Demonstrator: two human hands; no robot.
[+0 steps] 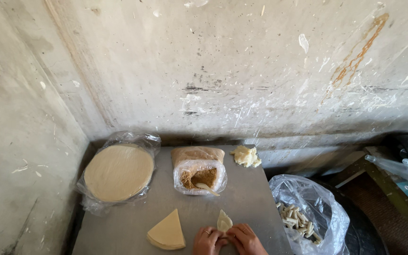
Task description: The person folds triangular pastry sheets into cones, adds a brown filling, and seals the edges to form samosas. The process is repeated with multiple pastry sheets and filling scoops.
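I see both of my hands together at the near edge of the grey table, pinching a small folded piece of dough. My left hand, a ring on one finger, closes on its near left side; my right hand closes on its near right side, and the pale pointed top stands up just beyond my fingers. I judge this piece thin, light and soft, easy to tear or crease, so I would hold it by the folded edges with fingertips only, not squeeze the middle.

Just left of my hands lies a stack of wedge-cut sheets. Farther left a round stack of sheets sits in a clear bag. In the middle, farther off, an open bag of brown crumbly filling holds a pale spoon. A lump of pale paste lies at the far edge. To the right, off the table, a plastic bag holds small pale rolled pieces.
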